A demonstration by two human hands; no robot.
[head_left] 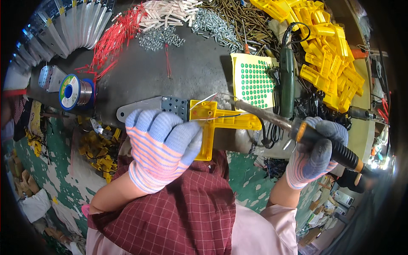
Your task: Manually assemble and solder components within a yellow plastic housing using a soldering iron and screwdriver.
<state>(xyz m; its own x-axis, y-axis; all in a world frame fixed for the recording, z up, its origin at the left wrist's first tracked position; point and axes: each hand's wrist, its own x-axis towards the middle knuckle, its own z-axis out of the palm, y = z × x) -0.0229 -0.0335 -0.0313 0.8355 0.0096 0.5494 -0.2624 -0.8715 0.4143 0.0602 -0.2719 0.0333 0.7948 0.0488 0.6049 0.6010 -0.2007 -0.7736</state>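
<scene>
My left hand [163,142], in a striped knit glove, is closed at the near edge of a perforated metal plate [175,105]. From its fingertips a thin wire [227,116] runs right across a yellow plastic handle part [208,138], which adjoins the plate. My gloved right hand [318,151] is wrapped round the black grip of a soldering iron [272,118]. The iron slants up and left, its tip end above the yellow part's right arm. A second pale wire [204,101] rises from the yellow part toward that tip; whether they touch, I cannot tell.
A blue solder spool [71,92] stands left. Red ties [112,46], nuts [159,39], screws [214,29] and metal blades [78,25] lie at the back. A green sticker sheet [255,85], a dark green corded tool [287,80] and piled yellow parts [331,63] lie right.
</scene>
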